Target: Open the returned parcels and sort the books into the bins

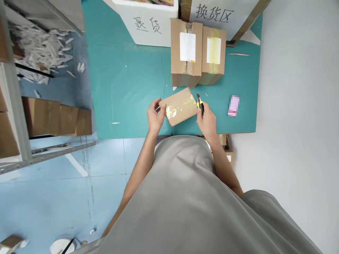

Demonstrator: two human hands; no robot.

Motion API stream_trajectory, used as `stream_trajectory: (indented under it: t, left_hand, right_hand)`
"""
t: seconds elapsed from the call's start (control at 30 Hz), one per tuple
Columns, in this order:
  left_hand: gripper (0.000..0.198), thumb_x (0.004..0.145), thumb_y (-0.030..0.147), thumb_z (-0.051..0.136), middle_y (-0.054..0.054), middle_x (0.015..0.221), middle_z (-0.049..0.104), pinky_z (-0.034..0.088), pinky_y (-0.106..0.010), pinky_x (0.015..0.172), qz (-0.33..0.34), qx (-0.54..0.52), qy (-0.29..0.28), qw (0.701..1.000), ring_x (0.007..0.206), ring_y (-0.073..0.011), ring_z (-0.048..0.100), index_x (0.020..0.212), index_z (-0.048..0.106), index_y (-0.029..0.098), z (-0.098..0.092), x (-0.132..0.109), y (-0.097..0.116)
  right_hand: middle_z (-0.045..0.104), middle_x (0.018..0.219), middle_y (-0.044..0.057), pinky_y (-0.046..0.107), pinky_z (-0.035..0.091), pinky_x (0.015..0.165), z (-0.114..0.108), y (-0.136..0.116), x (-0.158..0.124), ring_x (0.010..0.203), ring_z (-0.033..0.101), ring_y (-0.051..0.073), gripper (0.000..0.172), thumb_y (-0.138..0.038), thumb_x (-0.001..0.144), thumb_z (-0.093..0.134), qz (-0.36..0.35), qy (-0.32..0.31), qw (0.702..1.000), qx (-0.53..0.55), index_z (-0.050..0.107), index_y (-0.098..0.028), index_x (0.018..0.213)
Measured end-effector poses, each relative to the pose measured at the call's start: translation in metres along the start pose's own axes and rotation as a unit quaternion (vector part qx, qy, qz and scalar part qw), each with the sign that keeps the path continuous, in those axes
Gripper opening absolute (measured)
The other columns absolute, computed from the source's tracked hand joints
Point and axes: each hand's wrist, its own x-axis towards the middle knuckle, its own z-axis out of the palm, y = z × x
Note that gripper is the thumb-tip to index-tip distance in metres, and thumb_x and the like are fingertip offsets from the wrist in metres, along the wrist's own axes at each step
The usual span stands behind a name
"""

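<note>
A small brown cardboard box (182, 106) with shiny clear tape along its top is tilted over the near part of the green table (127, 106). My left hand (155, 114) grips its left end, thumb on the top face. At the box's right end, my right hand (207, 121) is closed round a yellow and black utility knife (200, 106). The knife's tip points away from me, next to the box edge. Whether the right fingers also touch the box I cannot tell.
Two taped cartons with labels, a larger one (186, 53) and a smaller one (213, 56), stand beyond the box. Behind them are a white foam bin (153, 26) and a marked container (214, 16). A pink blurred item (233, 106) lies at right. Shelving (16, 91) stands left.
</note>
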Motion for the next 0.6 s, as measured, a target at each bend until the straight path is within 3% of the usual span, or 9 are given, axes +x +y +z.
stream_trajectory:
  t: [0.07, 0.13, 0.2, 0.27, 0.37, 0.6]
  left_hand:
    - [0.059, 0.104, 0.066, 0.069, -0.019, 0.155, 0.071, 0.051, -0.055, 0.129, 0.038, 0.061, -0.006, 0.997, 0.150, -0.0362, 0.065, 0.144, 0.072, 0.023, 0.009, -0.003, 0.011]
    - [0.055, 0.105, 0.062, 0.069, -0.018, 0.167, 0.062, 0.032, -0.063, 0.141, 0.087, 0.112, -0.020, 0.990, 0.167, -0.0407, 0.047, 0.146, 0.072, 0.026, 0.022, -0.006, 0.025]
    - [0.052, 0.107, 0.060, 0.066, -0.014, 0.176, 0.055, 0.013, -0.068, 0.146, 0.130, 0.133, -0.062, 0.981, 0.176, -0.0417, 0.030, 0.148, 0.073, 0.029, 0.039, -0.009, 0.039]
    - [0.051, 0.110, 0.060, 0.061, -0.010, 0.180, 0.051, 0.004, -0.068, 0.146, 0.161, 0.130, -0.128, 0.970, 0.178, -0.0402, 0.025, 0.150, 0.073, 0.031, 0.055, -0.013, 0.049]
    - [0.053, 0.112, 0.061, 0.054, -0.009, 0.182, 0.048, 0.005, -0.066, 0.147, 0.178, 0.121, -0.190, 0.958, 0.178, -0.0377, 0.027, 0.152, 0.072, 0.030, 0.070, -0.017, 0.053]
    - [0.055, 0.111, 0.066, 0.056, -0.009, 0.181, 0.050, 0.009, -0.064, 0.147, 0.177, 0.116, -0.178, 0.961, 0.177, -0.0371, 0.030, 0.150, 0.073, 0.031, 0.068, -0.018, 0.048]
  right_hand:
    - [0.084, 0.123, 0.016, 0.034, 0.061, 0.092, 0.011, 0.016, 0.007, 0.103, 0.083, 0.028, 0.059, -0.038, 0.123, 0.023, 0.011, -0.001, 0.998, 0.058, 0.042, -0.017, 0.174]
    - [0.085, 0.121, 0.015, 0.034, 0.060, 0.091, 0.022, 0.025, 0.005, 0.101, 0.084, 0.028, 0.057, -0.037, 0.123, 0.025, 0.022, 0.001, 0.996, 0.086, 0.045, -0.015, 0.172]
    - [0.085, 0.123, 0.015, 0.035, 0.060, 0.093, 0.029, 0.027, -0.002, 0.104, 0.084, 0.029, 0.054, -0.036, 0.122, 0.031, 0.028, 0.002, 0.995, 0.091, 0.050, -0.014, 0.168]
    - [0.085, 0.127, 0.015, 0.034, 0.059, 0.095, 0.032, 0.027, -0.009, 0.106, 0.084, 0.029, 0.051, -0.034, 0.122, 0.033, 0.030, -0.009, 0.995, 0.091, 0.052, -0.014, 0.165]
    - [0.084, 0.132, 0.015, 0.033, 0.059, 0.098, 0.032, 0.025, -0.014, 0.110, 0.084, 0.028, 0.052, -0.030, 0.121, 0.033, 0.030, -0.028, 0.996, 0.083, 0.051, -0.014, 0.167]
    - [0.079, 0.146, 0.018, 0.041, 0.058, 0.106, 0.025, 0.018, -0.008, 0.124, 0.079, 0.034, 0.057, -0.026, 0.119, 0.032, 0.012, -0.036, 0.999, 0.003, 0.050, -0.015, 0.171]
